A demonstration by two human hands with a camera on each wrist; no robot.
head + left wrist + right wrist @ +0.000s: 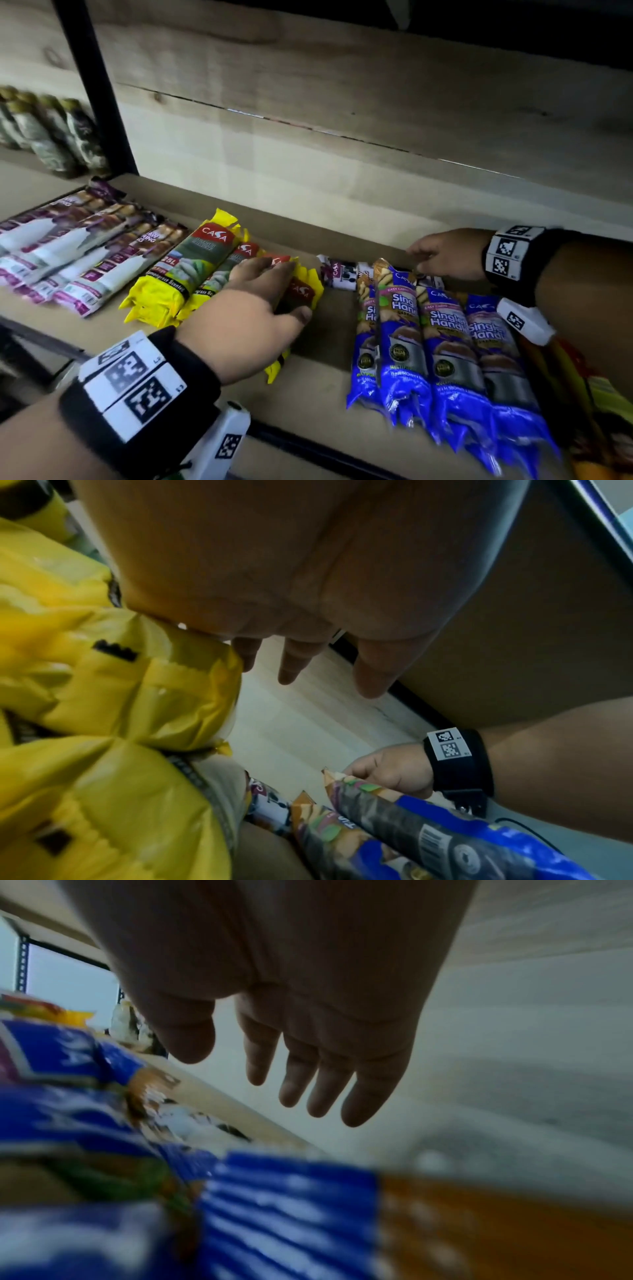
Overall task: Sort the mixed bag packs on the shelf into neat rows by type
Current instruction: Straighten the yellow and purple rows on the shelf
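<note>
Three yellow Casa packs (191,274) lie side by side mid-shelf. My left hand (260,291) rests flat on the rightmost one (303,291), thumb along its right edge. In the left wrist view the left hand's fingers (291,664) are straight above the yellow pack (120,696). Several blue Single Handle packs (445,342) lie in a row to the right. My right hand (442,253) hovers over their far ends, fingers (298,1080) loosely extended and holding nothing. A small white and purple pack (339,272) lies behind the blue row.
A row of purple and white packs (75,246) fills the shelf's left end. Orange and red packs (582,394) sit at the right edge. A black upright post (99,85) separates a bay with bottles (51,137). A bare strip of shelf board (325,346) shows between yellow and blue packs.
</note>
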